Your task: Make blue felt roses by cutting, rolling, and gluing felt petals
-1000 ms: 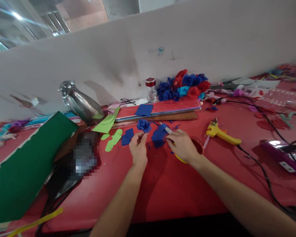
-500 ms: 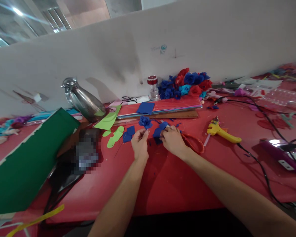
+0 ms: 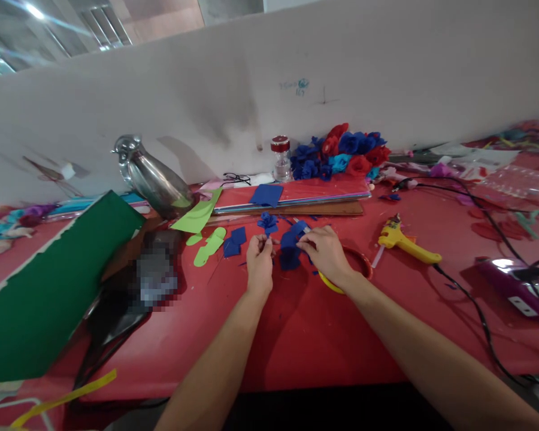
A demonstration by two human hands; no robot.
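Note:
My left hand (image 3: 259,257) is closed in a pinch just below a blue paper flower (image 3: 267,221), which stands up from its fingertips. My right hand (image 3: 326,251) has thumb and fingers pinched at the edge of some blue paper pieces (image 3: 290,245). Beneath that hand lie scissors with red and yellow handles (image 3: 363,263); the hand hides their middle. Left of the flower, small blue paper cutouts (image 3: 234,242) and light green cutouts (image 3: 210,246) rest on the red table (image 3: 296,335).
A yellow glue gun (image 3: 406,242) with a black cord lies to the right, near a purple power unit (image 3: 516,286). Behind my hands are a stack of paper sheets (image 3: 323,190), a jar (image 3: 281,158) and finished paper flowers (image 3: 341,152). A metal jug (image 3: 155,179) and green board (image 3: 58,299) stand left.
My right hand has shifted slightly right and down, and the yellow scissor handle now shows. The flower in my left hand is a little lower. The blue pieces have spread towards me.

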